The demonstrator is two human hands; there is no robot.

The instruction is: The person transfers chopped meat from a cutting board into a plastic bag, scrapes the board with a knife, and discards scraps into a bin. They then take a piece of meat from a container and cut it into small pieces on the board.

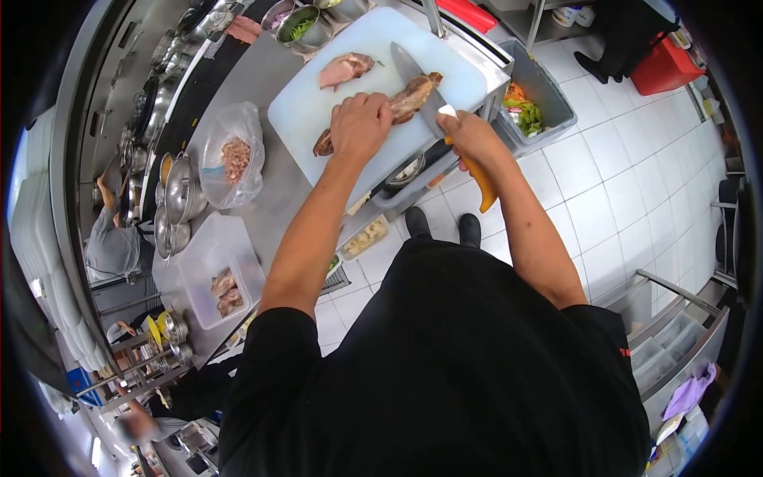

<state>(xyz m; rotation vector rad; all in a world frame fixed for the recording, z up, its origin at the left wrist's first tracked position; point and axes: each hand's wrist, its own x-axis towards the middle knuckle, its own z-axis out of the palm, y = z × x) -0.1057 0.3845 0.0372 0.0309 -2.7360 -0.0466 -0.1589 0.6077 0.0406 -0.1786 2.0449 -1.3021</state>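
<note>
My right hand [469, 137] is closed around the yellow handle of a large kitchen knife [409, 71]. Its broad blade lies across a long browned piece of meat [412, 97] on the white cutting board [302, 107]. Pressed over the middle of that meat, my left hand [359, 126] has its fingers bent and close together, and part of the meat is hidden under it. A second, paler piece of meat [346, 70] rests farther back on the board, touched by neither hand.
Left of the board are a plastic bag of diced meat [236, 159], metal colanders [184, 191] and a plastic tub [214, 254] holding meat pieces. A metal bowl of chopped greens [304, 30] stands behind. A grey bin [563, 111] with vegetable scraps is at right. Other people stand nearby.
</note>
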